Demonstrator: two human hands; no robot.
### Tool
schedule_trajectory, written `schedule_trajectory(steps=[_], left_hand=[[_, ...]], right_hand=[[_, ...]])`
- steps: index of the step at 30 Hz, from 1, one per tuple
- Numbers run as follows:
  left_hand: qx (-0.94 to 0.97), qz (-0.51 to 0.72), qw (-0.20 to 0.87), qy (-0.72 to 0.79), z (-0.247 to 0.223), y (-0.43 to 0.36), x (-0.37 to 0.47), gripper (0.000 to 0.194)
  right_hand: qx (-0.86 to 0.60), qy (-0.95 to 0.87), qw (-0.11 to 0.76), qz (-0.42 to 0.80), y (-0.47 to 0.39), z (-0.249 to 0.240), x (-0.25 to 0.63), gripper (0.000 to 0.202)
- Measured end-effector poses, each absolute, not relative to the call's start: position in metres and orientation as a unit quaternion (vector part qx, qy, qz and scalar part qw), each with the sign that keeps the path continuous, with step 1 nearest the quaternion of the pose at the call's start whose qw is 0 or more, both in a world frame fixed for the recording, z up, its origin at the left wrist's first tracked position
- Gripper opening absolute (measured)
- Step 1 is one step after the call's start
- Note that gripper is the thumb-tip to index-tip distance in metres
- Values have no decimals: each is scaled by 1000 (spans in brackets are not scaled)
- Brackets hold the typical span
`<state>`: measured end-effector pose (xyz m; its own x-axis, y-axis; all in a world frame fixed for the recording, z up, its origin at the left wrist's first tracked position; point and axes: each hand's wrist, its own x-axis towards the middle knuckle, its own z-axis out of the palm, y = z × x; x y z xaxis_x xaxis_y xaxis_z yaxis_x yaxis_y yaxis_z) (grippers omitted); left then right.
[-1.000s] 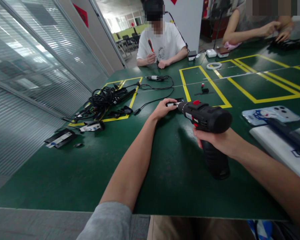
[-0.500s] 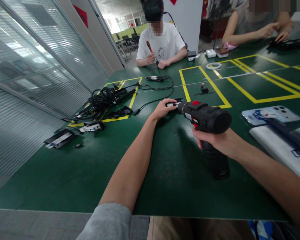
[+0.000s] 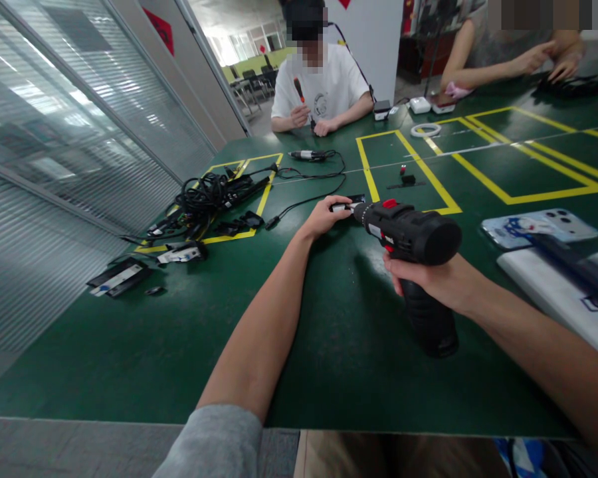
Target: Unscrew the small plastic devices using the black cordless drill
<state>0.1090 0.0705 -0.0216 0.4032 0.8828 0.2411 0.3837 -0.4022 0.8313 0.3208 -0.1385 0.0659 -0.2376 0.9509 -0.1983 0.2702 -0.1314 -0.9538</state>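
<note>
Centre of frame: left hand (image 3: pixel 323 216), fingers holding part (image 3: pixel 339 208) on worktop (image 3: pixel 219 345). Right hand (image 3: pixel 441 282), fingers wrapped around drill (image 3: pixel 413 234), tip at part. Tilting drill or weak hold could let tip skid into fingertips.

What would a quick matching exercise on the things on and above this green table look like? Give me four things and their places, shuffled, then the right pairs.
Things
1. Black and red power drill
2. Tangle of black cables
3. Round white ring
4. Light blue phone with a printed back

Places
A. Towards the far side of the green table, lying flat
B. On the right, camera lenses facing up
C. In the person's right hand
D. On the left, by yellow lines

Right pairs: 1-C, 2-D, 3-A, 4-B
</note>
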Motion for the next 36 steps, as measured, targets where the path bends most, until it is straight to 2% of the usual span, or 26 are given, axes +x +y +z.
schedule_trajectory(steps=[28,36], left_hand=[[750,362,384,398,-25,73,108,36],[768,362,358,388,-27,76,107,34]], right_hand=[[-524,-582,318,534,-138,64,321,10],[-523,-590,317,528,-136,61,322,10]])
